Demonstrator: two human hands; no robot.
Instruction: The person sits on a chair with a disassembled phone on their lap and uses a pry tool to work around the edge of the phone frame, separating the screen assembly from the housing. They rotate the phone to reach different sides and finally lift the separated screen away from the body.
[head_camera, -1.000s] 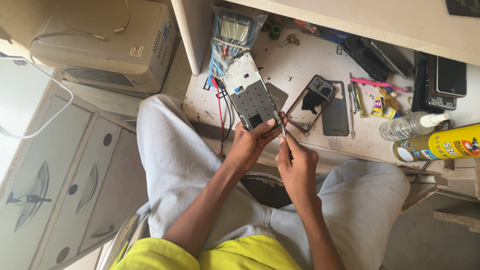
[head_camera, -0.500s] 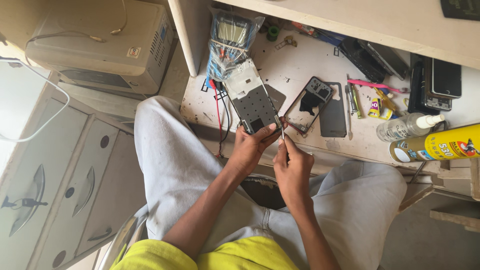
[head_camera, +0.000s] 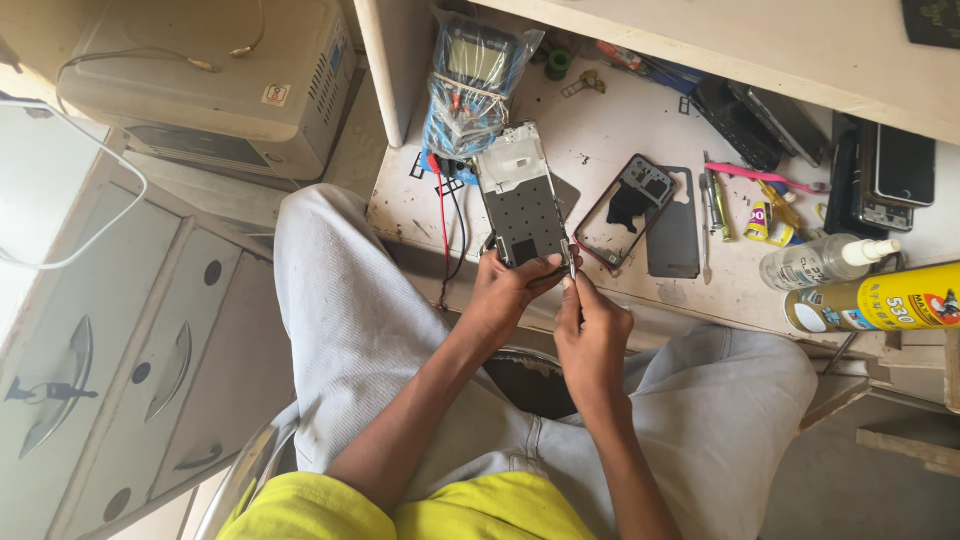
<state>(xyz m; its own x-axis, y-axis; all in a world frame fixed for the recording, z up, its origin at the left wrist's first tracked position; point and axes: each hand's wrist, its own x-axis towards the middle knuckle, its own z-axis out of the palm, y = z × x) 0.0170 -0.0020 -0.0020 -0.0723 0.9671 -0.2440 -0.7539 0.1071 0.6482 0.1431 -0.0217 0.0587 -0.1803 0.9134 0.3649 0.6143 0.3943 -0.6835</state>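
Both hands shifted slightly, left hand (head_camera: 505, 290) gripping opened phone (head_camera: 522, 205) (over desk edge), right hand (head_camera: 590, 325) pinching tool (head_camera: 572, 262).

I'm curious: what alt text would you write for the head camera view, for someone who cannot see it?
Seen from above, a seated person's left hand holds an opened phone frame at the edge of a cluttered white workbench, while the right hand puts a thin metal tool to its lower corner. Nearby lie a phone back cover, a bagged multimeter and a yellow spray can.
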